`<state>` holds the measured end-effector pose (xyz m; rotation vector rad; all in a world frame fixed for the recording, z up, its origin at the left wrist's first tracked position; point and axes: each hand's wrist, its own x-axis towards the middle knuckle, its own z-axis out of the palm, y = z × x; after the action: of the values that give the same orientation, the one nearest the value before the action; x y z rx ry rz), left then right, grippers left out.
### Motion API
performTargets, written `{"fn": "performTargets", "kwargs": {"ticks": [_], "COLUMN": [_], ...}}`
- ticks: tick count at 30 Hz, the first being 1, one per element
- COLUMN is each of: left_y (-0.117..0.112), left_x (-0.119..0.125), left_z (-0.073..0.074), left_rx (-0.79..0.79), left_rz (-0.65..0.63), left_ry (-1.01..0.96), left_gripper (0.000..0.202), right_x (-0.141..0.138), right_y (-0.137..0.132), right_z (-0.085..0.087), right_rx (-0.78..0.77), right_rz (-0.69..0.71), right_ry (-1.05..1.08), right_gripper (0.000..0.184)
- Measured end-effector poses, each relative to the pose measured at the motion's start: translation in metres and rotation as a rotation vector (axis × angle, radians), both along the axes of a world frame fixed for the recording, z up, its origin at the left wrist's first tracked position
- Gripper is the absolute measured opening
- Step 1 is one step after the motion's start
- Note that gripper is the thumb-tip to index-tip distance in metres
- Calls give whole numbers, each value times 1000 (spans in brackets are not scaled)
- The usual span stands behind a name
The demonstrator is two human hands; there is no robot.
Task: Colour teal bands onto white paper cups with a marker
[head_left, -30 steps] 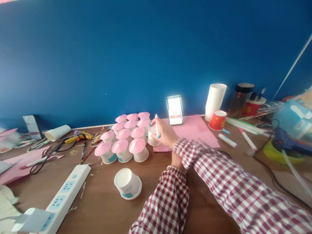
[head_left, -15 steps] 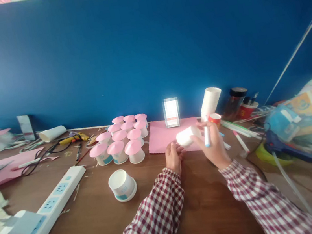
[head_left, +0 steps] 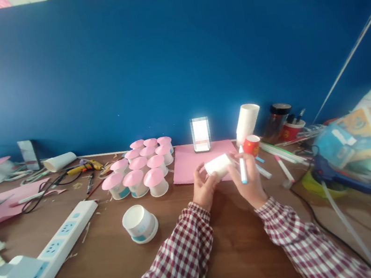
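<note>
Both hands hold a small white paper cup point(head_left: 217, 165) on its side above the brown desk point(head_left: 118, 250). My left hand point(head_left: 202, 187) grips the cup's left end with curled fingers. My right hand point(head_left: 248, 180) holds the cup's right end and also pinches a white marker point(head_left: 242, 166) with a blue end, pointing up. A pink paper sheet point(head_left: 189, 162) lies just behind the hands. A cluster of several white cups with pink cone tops point(head_left: 141, 170) stands to the left.
An upturned white cup point(head_left: 139, 223) sits near the front. A white power strip point(head_left: 52, 249) lies at left. A phone point(head_left: 201, 135) leans on the blue wall. A red cup point(head_left: 251, 145), tall white cup stack point(head_left: 247, 123), loose markers point(head_left: 283, 167) and cluttered bags point(head_left: 358, 148) fill the right.
My right hand lifted a white cup from the cluster and carried it right, in front of me. My left hand then rose and took the cup's other end.
</note>
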<state>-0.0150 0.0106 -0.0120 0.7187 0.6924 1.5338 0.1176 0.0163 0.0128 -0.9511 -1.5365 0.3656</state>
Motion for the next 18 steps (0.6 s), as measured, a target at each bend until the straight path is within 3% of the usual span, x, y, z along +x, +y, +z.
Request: {"fn": "performTargets", "kwargs": {"ticks": [7, 15, 18], "left_y": [1, -7, -10], "left_x": [3, 6, 5], "left_z": [-10, -13, -7], "left_rx": [163, 321, 331], "left_rz": [192, 141, 139], "left_ry": [296, 468, 467], "left_gripper": [67, 76, 61], "right_x": [-7, -5, -4], "right_y": [-8, -5, -4], "right_z": [4, -3, -4], "right_rx": [5, -12, -11], "right_rz": [-96, -115, -116], "right_ry": [-62, -16, -3], "right_gripper": [27, 32, 30]}}
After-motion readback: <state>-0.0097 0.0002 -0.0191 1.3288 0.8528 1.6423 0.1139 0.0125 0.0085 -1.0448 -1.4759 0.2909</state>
